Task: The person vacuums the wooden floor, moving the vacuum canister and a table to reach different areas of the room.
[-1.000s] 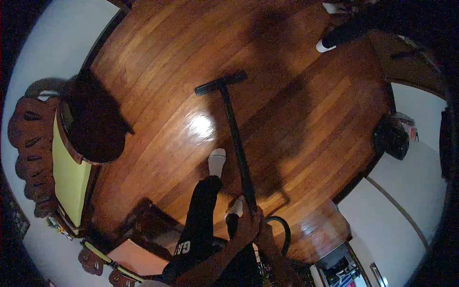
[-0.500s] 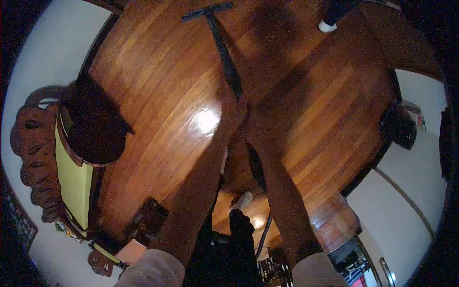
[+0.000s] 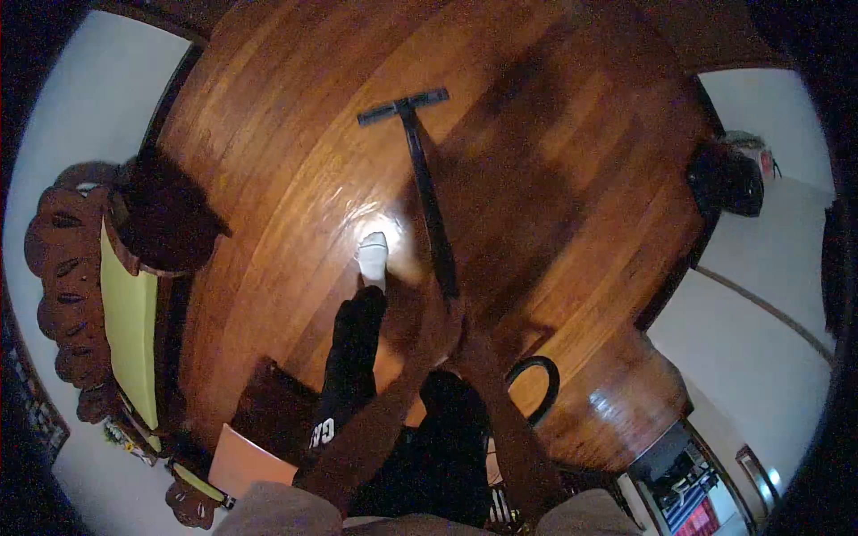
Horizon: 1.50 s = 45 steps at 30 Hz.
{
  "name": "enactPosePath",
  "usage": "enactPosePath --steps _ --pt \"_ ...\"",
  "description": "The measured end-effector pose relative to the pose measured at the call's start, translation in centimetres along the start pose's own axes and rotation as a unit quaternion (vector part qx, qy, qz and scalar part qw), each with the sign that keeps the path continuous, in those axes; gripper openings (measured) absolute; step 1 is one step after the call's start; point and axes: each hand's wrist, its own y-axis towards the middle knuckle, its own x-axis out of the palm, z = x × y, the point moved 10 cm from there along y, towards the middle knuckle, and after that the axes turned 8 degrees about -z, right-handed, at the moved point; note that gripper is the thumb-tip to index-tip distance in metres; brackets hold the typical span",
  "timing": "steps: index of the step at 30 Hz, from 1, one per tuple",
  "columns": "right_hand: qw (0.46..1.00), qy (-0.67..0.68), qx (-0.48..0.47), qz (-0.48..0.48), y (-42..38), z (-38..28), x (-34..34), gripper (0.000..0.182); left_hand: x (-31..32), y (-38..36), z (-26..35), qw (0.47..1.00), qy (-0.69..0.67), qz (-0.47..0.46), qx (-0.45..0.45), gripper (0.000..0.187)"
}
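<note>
Wooden floor (image 3: 554, 170) shines under a long black vacuum wand (image 3: 427, 192). Both hands meet at its near end: the left hand (image 3: 440, 314) and the right hand (image 3: 465, 332) each wrap tight around it, so the flat head (image 3: 403, 105) sits far ahead on the boards. 1 foot in a white sock (image 3: 374, 255) stands just left of the wand. A black hose (image 3: 536, 386) loops behind, and a carved chair (image 3: 107, 286) stands off to the left.

Both arms stretched forward and down, bare forearms converging near frame centre. Left hand (image 3: 444, 314) and right hand (image 3: 460, 332) close together, fingers wrapped in closed grip, left slightly ahead. Sleeves pushed up at elbows. Left leg stepped forward, foot in white sock.
</note>
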Motion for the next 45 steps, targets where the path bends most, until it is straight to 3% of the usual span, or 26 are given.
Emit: enactPosePath --steps 2,4,7,8,9,11,13,15,16,18,19,20,21,22,25,26,28,29,32,33,35,37,40,45 --pt "0.999 0.020 0.031 -0.037 -6.8 3.8 0.8 0.067 3.7 -6.7 -0.2 0.997 -0.024 -0.042 -0.066 0.068" --pt "0.995 0.046 0.058 -0.064 -13.1 7.1 1.1 0.067 7.6 -14.1 -0.2 0.965 -0.090 -0.141 -0.202 0.071" --pt "0.998 0.047 -0.014 -0.035 -18.4 12.3 2.9 0.067 12.0 -19.5 -3.4 0.958 -0.032 -0.172 -0.229 0.075" --pt "0.998 0.045 -0.038 -0.027 -18.6 13.9 3.6 0.068 12.1 -18.8 -4.0 0.973 0.012 -0.150 -0.173 0.075" --pt "0.992 -0.109 -0.057 0.013 -17.5 13.7 3.7 0.067 12.1 -17.9 -4.6 0.984 0.055 -0.126 -0.117 0.074" --pt "0.991 -0.115 -0.061 0.020 -15.0 13.2 3.4 0.067 11.1 -14.6 -3.8 0.992 0.064 -0.095 -0.056 0.071" --pt "0.988 0.037 -0.106 0.110 -11.0 2.1 -2.7 0.055 9.6 -8.8 -3.5 0.992 0.033 -0.090 -0.085 0.069" --pt "0.993 0.051 -0.109 0.013 -2.6 4.5 -2.7 0.036 8.6 -1.8 -4.7 0.990 -0.010 -0.071 -0.121 0.064" --pt "0.992 0.057 -0.109 -0.035 1.4 5.7 -2.6 0.027 7.1 0.9 -2.2 0.995 0.091 -0.025 -0.040 0.053" --pt "0.986 0.004 -0.022 -0.166 3.3 11.1 0.2 0.024 8.5 3.8 -3.7 0.998 0.042 -0.050 0.016 0.045" --pt "0.993 -0.015 -0.083 -0.078 3.2 11.5 -0.9 0.027 9.3 4.4 -5.1 0.999 0.011 -0.044 0.027 0.044" --pt "0.990 -0.047 -0.134 -0.021 0.8 10.2 -1.5 0.036 10.0 2.9 -3.9 0.996 -0.001 -0.004 0.087 0.046" --pt "0.979 -0.085 -0.181 0.043 -1.9 8.8 -2.2 0.046 9.8 -1.1 -2.6 0.995 0.071 -0.018 -0.061 0.051" --pt "0.961 -0.125 -0.219 0.110 -4.8 7.6 -2.9 0.056 10.5 -4.1 -2.6 0.995 0.060 -0.027 -0.073 0.058" --pt "0.991 -0.086 -0.097 0.017 -13.2 12.0 0.9 0.058 13.9 -15.5 -4.6 0.975 0.069 -0.108 -0.183 0.072" --pt "0.995 -0.078 -0.059 -0.015 -16.4 13.5 2.3 0.058 12.1 -17.6 -0.3 0.990 0.143 -0.008 -0.018 0.075" --pt "0.996 -0.063 -0.009 -0.066 -23.1 15.8 4.3 0.059 12.6 -24.3 0.7 0.991 0.084 -0.060 -0.081 0.077" --pt "0.995 -0.055 0.005 -0.086 -25.9 16.6 4.8 0.059 16.1 -29.6 -2.8 0.930 -0.056 -0.209 -0.297 0.078" --pt "0.991 -0.061 0.006 -0.117 -28.9 17.5 4.6 0.061 17.4 -33.1 -4.0 0.945 -0.143 -0.123 -0.268 0.077" --pt "0.990 -0.075 -0.005 -0.120 -27.5 17.0 4.2 0.061 18.3 -32.8 -4.8 0.942 -0.153 -0.123 -0.272 0.077" --pt "0.986 -0.117 -0.036 -0.117 -22.1 14.2 3.8 0.062 15.0 -27.8 -5.3 0.975 -0.132 0.054 -0.168 0.075" --pt "0.981 -0.146 -0.078 -0.105 -15.0 9.9 3.8 0.063 10.8 -20.5 -7.1 0.982 -0.024 0.084 -0.169 0.072" --pt "0.971 -0.172 -0.132 -0.097 -6.1 4.1 4.5 0.065 3.4 -11.2 -8.0 0.976 -0.093 0.146 -0.133 0.068" --pt "0.950 -0.256 -0.157 -0.080 -3.9 4.2 4.8 0.060 2.4 -12.0 -6.8 0.970 -0.062 0.140 -0.190 0.074"
